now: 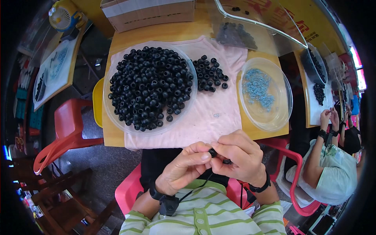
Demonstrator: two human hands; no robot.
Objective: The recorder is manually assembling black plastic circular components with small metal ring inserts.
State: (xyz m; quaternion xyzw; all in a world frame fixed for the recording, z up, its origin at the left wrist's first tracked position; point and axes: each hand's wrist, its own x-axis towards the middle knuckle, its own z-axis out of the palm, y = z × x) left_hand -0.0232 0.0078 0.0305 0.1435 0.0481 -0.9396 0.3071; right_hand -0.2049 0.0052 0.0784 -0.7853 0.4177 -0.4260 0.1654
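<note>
Just off the table's near edge, my left hand (187, 167) and my right hand (239, 155) meet with their fingertips together. A small black bead-like piece (212, 152) is pinched between them, gripped from both sides. Under my right fingers another dark piece (226, 161) partly shows. Beyond my hands, a clear round tray (189, 105) carries a large heap of hollow black pieces (150, 84). A smaller pile of the same pieces (210, 74) lies loose on the pink cloth (184, 137). To the right, small blue-grey parts (258, 88) lie in a clear oval tub (280, 113).
A cardboard box (150, 17) stands at the table's far side, beside a clear plastic bin (270, 33) with more black pieces. A red plastic chair (68, 125) is at the left. Another person (327, 168) sits working at a table on the right.
</note>
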